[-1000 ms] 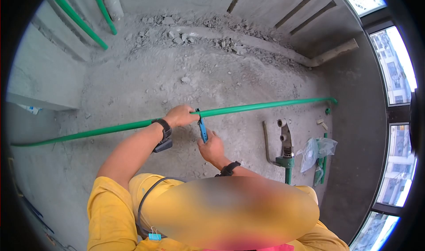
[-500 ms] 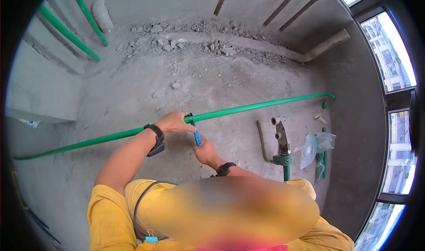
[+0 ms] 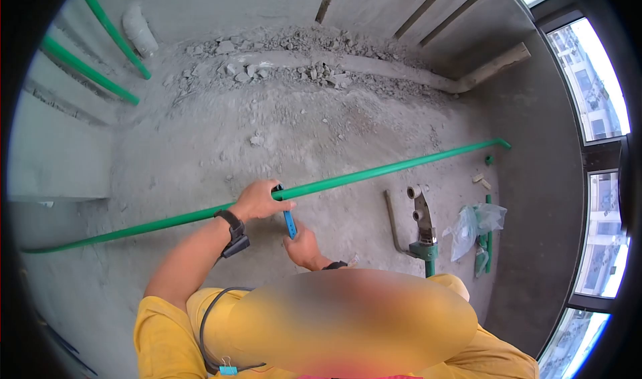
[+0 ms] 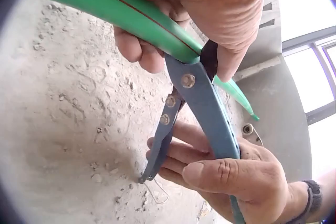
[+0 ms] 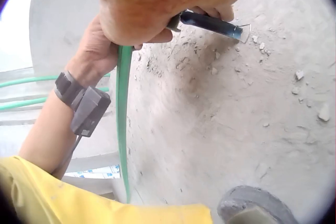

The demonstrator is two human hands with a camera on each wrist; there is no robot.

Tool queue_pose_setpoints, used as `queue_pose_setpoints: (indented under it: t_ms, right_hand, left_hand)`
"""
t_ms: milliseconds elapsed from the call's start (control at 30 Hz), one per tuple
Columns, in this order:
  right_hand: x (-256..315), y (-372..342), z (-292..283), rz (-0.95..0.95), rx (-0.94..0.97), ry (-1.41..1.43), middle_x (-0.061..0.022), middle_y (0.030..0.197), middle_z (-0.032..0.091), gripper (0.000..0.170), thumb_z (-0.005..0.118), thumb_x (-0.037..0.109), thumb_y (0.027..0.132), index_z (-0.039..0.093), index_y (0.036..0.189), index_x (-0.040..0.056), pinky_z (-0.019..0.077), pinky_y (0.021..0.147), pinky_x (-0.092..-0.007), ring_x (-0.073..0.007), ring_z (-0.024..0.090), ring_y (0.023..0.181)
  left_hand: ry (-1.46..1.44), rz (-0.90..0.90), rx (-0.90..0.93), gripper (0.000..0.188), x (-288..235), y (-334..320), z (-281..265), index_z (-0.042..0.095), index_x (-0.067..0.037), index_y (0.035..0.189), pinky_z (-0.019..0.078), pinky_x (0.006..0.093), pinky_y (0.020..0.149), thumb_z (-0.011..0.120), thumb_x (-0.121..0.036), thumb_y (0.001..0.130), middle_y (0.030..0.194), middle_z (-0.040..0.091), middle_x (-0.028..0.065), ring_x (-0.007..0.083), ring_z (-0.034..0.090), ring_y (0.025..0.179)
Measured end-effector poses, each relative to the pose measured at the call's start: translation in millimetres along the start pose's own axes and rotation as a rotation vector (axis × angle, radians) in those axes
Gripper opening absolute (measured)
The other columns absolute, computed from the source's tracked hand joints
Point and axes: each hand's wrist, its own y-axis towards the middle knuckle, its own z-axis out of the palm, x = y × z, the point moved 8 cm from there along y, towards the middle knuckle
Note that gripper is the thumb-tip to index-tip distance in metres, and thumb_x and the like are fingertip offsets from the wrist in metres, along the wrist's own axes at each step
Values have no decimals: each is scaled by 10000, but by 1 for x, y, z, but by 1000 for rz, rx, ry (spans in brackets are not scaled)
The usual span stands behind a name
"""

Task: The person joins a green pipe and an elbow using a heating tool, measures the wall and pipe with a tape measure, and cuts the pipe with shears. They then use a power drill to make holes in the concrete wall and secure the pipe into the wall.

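Head view: long green pipe (image 3: 374, 173) runs across the scene above the concrete floor (image 3: 200, 145), left end nearer, right end farther. Left hand (image 3: 262, 201) grips it left of centre. Blue pipe cutter (image 3: 289, 225) sits at the pipe right beside that hand, handles toward the near side. Right hand (image 3: 305, 247) holds the cutter, on the near side of the pipe. To the right on the floor: grey tool with a green body (image 3: 422, 228), then a clear plastic bag (image 3: 470, 230) lying over short green pipe pieces. Rubble (image 3: 247, 64) along the far wall, two more green pipes far left.

Left wrist view: left hand's fingers wrap the pipe, red stripe showing. Cutter head is on the pipe, touching, handles spread apart. Right thumb on one handle, fingers behind the other.

Right wrist view: right hand fills the top; the cutter's handle with a wire loop (image 5: 245, 33) sticks out beyond it. Exact finger wrap hidden from here. Shoe (image 5: 254, 205) near, bottom right.
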Motion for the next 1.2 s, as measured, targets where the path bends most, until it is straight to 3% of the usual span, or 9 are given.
queue_pose_setpoints:
  t_ms: [267, 367, 567, 633, 700, 767, 833, 933, 1200]
  right_hand:
    - [-9, 3, 6, -66, -84, 118, -285, 1128, 594, 543, 582, 111, 794, 473, 1304, -38, 473, 897, -453, -453, 571, 1052]
    - [-7, 2, 4, -157, -179, 77, -283, 1133, 591, 531, 589, 123, 800, 477, 1296, -32, 472, 897, -460, -451, 571, 1052]
    - [-15, 7, 6, -176, -174, 69, -271, 1087, 615, 493, 605, 135, 797, 505, 1260, -2, 472, 887, -483, -447, 585, 1023]
    - [-16, 10, 4, -234, -205, 68, -268, 1065, 623, 485, 604, 136, 788, 515, 1246, 3, 473, 880, -482, -445, 590, 1013]
    - [-19, 8, 2, -278, -245, 72, -266, 1044, 630, 477, 604, 138, 779, 526, 1231, 9, 475, 874, -481, -442, 596, 1003]
    - [-26, 12, 7, -175, -112, 6, -267, 929, 639, 323, 588, 161, 773, 571, 1049, -6, 477, 802, -479, -459, 605, 911]
    - [-22, 8, 2, -161, -99, 21, -269, 915, 638, 302, 584, 165, 764, 571, 1011, -8, 476, 789, -472, -448, 611, 897]
    - [-12, -9, -6, -112, -68, 80, -271, 887, 636, 288, 598, 188, 757, 574, 965, -9, 476, 762, -460, -430, 623, 868]
    - [11, -17, -18, -85, -162, -40, -277, 805, 650, 337, 658, 284, 788, 627, 874, -40, 496, 738, -468, -435, 641, 824]
  left_hand:
    - [-11, 51, -19, 498, -5, 3, -8, 653, -15, 857, 480, 405, 671, 753, -479, 710, 751, 643, 167, 350, 617, 718]
    - [-18, 93, -53, 490, -7, 2, -8, 651, -21, 867, 482, 410, 671, 755, -473, 711, 760, 645, 171, 359, 614, 719]
    - [-20, 84, -96, 459, -13, -7, -9, 651, -32, 877, 487, 408, 671, 748, -456, 727, 738, 642, 166, 348, 625, 726]
    - [-66, 84, -138, 465, -14, -11, -9, 637, -5, 904, 482, 351, 672, 778, -412, 729, 741, 620, 150, 263, 593, 674]
    - [-3, 69, -140, 457, -18, -17, -10, 644, -9, 904, 480, 349, 662, 780, -410, 731, 734, 623, 139, 247, 586, 661]
    - [55, 57, -136, 449, -18, -19, -4, 650, -14, 904, 477, 347, 653, 781, -407, 732, 727, 627, 129, 230, 579, 648]
    - [13, 148, -320, 409, -22, -30, -10, 669, -26, 875, 455, 341, 612, 776, -400, 746, 681, 619, 92, 199, 542, 602]
    - [-16, 89, -149, 387, -32, -33, -12, 683, -31, 856, 436, 333, 588, 771, -396, 759, 649, 612, 63, 166, 514, 579]
    - [-33, 130, -192, 398, -47, -36, -29, 702, -25, 864, 439, 323, 589, 770, -402, 758, 666, 629, 77, 140, 541, 603]
